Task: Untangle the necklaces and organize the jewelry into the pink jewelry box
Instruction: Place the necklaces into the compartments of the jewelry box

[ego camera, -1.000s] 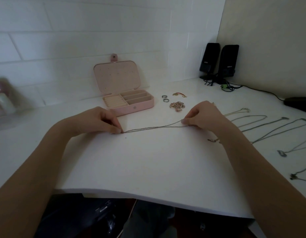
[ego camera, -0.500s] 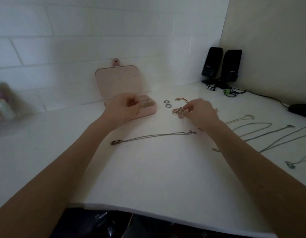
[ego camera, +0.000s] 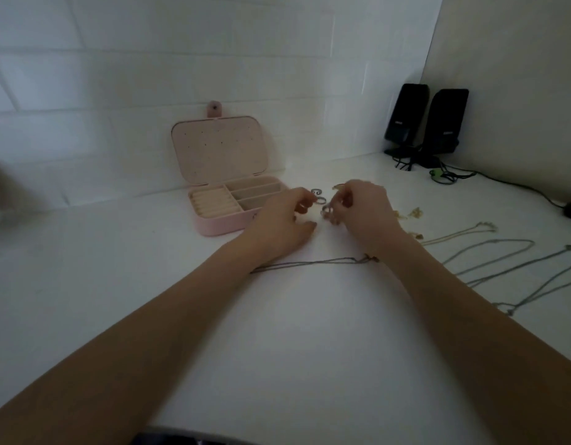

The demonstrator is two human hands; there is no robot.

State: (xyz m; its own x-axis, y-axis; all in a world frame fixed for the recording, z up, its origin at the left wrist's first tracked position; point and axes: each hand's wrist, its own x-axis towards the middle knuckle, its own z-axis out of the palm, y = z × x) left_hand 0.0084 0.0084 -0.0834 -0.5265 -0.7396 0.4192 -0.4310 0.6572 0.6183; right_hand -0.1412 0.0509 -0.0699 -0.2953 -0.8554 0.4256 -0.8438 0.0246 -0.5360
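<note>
Head view. The pink jewelry box (ego camera: 220,216) stands open against the tiled wall, its compartments showing no jewelry. Just right of it, the left hand (ego camera: 284,220) and right hand (ego camera: 364,210) meet over the small tangled cluster (ego camera: 327,213); the right hand's curled fingers pinch it, while the left hand's grasp cannot be told through the blur. One straightened necklace (ego camera: 309,263) lies beneath the wrists; further necklaces (ego camera: 489,252) lie spread to the right. Step in hand, by judgement: untangling the cluster. Next, the strands need gentle teasing apart.
</note>
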